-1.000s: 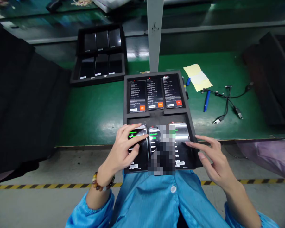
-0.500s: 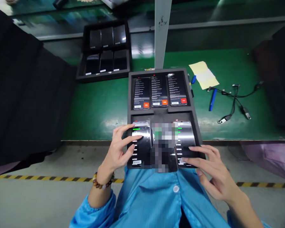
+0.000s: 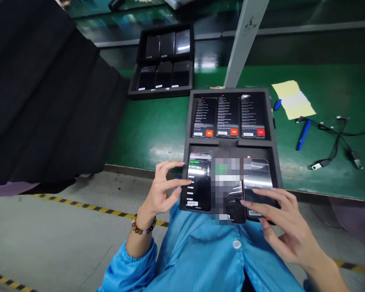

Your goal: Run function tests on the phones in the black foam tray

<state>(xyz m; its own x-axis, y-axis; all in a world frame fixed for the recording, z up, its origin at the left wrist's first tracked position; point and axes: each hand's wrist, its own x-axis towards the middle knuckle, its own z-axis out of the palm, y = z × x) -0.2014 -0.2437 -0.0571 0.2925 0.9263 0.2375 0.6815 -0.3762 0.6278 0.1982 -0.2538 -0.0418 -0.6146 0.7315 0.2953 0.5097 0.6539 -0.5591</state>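
A black foam tray (image 3: 228, 147) lies in front of me, its near edge over my lap. In its near row, the left smartphone (image 3: 200, 194) shows a list with green bars at the top. My left hand (image 3: 162, 192) has its fingers apart, index fingertip at that screen's left side. The middle smartphone (image 3: 236, 200) is mostly hidden by a blurred patch. Over the right smartphone (image 3: 258, 178), my right hand (image 3: 287, 227) spreads its fingers, fingertips on or just above the dark screen. Three smartphones (image 3: 227, 113) with text and orange-red buttons fill the far row.
A second black tray (image 3: 162, 94) of dark smartphones stands at the back left. Right of my tray are yellow paper (image 3: 292, 91), a blue pen (image 3: 303, 135) and black cables (image 3: 334, 150). A grey post (image 3: 243, 40) rises behind; a black curtain (image 3: 48, 101) hangs left.
The view has turned, so the tray and bench appear farther right. On the right near smartphone, the list with green bars has given way to a dark screen with a red-orange spot at its bottom.
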